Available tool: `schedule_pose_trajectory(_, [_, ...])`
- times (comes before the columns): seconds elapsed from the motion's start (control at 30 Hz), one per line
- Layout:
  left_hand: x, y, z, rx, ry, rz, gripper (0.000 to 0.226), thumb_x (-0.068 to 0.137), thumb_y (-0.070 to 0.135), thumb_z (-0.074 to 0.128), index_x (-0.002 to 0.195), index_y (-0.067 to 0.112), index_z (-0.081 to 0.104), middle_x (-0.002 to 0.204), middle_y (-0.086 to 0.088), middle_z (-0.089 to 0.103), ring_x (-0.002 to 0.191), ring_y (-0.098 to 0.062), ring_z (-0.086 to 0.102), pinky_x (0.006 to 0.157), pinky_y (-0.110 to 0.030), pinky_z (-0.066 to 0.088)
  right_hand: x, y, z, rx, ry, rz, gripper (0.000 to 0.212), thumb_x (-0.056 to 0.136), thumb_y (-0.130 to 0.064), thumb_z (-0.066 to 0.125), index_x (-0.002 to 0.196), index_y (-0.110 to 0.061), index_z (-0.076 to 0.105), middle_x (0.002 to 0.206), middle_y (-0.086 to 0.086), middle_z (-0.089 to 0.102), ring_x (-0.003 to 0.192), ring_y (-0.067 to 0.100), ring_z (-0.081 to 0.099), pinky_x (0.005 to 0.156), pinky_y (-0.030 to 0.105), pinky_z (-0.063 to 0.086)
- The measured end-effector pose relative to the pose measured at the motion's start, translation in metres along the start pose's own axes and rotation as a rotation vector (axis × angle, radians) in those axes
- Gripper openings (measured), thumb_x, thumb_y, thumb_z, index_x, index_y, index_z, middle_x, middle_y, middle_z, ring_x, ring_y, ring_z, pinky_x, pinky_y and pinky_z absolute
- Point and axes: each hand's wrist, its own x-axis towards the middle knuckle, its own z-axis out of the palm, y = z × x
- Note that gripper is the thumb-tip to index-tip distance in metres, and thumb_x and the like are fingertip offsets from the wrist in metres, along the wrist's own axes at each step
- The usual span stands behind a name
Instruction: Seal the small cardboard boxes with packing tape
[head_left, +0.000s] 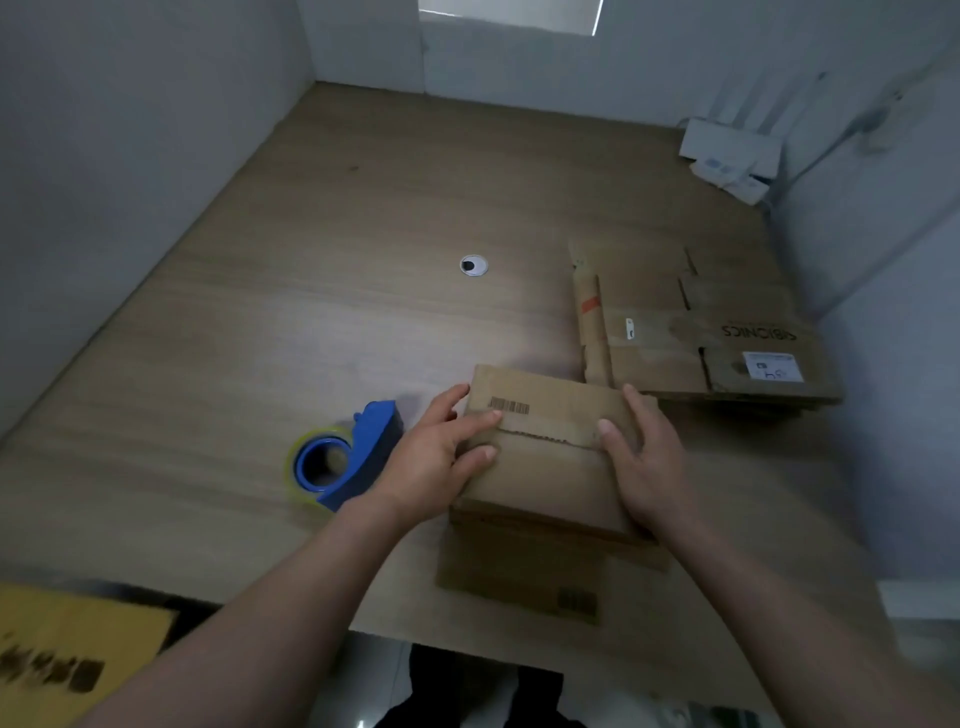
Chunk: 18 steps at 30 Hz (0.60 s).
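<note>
Cardboard box | seam runs left-right | left hand, right hand: grip spread, flat on flaps

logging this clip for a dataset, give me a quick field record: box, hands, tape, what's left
box: small cardboard box, flaps closed, seam untaped
left hand: fingers straight, pressing its top left
right hand: fingers straight at its right edge, thumb on top
tape: blue tape dispenser on the table, left of box, untouched
other: flattened cardboard behind right
left to do: tape the seam
</note>
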Motion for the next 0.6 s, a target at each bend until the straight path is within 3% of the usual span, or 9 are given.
schedule_pose_trajectory(0.1, [-0.006,0.008,0.003,-0.015,0.074,-0.024,0.038,0.094,0.029,0.066,0.132,0.031,0.062,0.151,0.017,0.034,0.124,-0.003,0.044,0.109,-0.032,0.046,-0.001,-0.003,-0.001,0.001,-0.028,0.016,0.074,0.093,-0.047,0.062,0.156,-0.035,0.026,0.154,0.0,0.034,0.129,0.014,0.038,0.104,0.043,0.039])
schedule_pose_trajectory(0.2, [-0.01,0.008,0.002,-0.031,0.123,-0.035,0.03,0.095,0.032,0.063,0.124,0.028,0.068,0.147,0.015,0.042,0.124,-0.004,0.045,0.106,-0.03,0.045,0.0,-0.004,-0.002,0.03,-0.027,0.018,0.075,0.092,-0.043,0.065,0.156,-0.033,0.027,0.156,0.002,0.034,0.132,0.018,0.039,0.102,0.042,0.039])
schedule_pose_trajectory(0.3, [-0.022,-0.012,-0.008,0.111,0.365,-0.084,0.025,0.095,0.033,0.064,0.113,0.019,0.073,0.129,0.004,0.057,0.118,-0.013,0.053,0.1,-0.032,0.045,-0.001,-0.005,-0.003,0.049,-0.037,0.023,0.075,0.092,-0.042,0.066,0.156,-0.034,0.026,0.156,0.003,0.033,0.131,0.019,0.039,0.099,0.041,0.039])
schedule_pose_trajectory(0.37, [-0.034,-0.036,-0.019,0.259,0.478,-0.221,0.031,0.09,0.031,0.071,0.114,0.012,0.067,0.118,-0.003,0.058,0.11,-0.021,0.055,0.095,-0.033,0.044,-0.001,-0.006,-0.003,0.052,-0.031,0.027,0.075,0.092,-0.041,0.066,0.156,-0.034,0.027,0.155,0.004,0.034,0.132,0.021,0.039,0.1,0.042,0.039])
schedule_pose_trajectory(0.47, [-0.044,-0.073,-0.029,0.393,0.428,-0.428,0.048,0.081,0.038,0.078,0.116,0.011,0.059,0.117,-0.01,0.058,0.113,-0.032,0.053,0.092,-0.044,0.045,-0.001,-0.007,-0.001,0.026,-0.013,0.026,0.075,0.092,-0.042,0.065,0.156,-0.033,0.027,0.155,0.005,0.035,0.134,0.023,0.039,0.101,0.042,0.038])
schedule_pose_trajectory(0.6, [-0.04,-0.094,-0.027,0.503,0.173,-0.656,0.051,0.085,0.052,0.068,0.118,0.02,0.046,0.113,-0.003,0.059,0.112,-0.029,0.055,0.084,-0.044,0.049,-0.002,-0.008,0.0,-0.018,0.006,0.014,0.074,0.092,-0.043,0.066,0.155,-0.033,0.029,0.155,0.005,0.036,0.135,0.024,0.039,0.104,0.041,0.037])
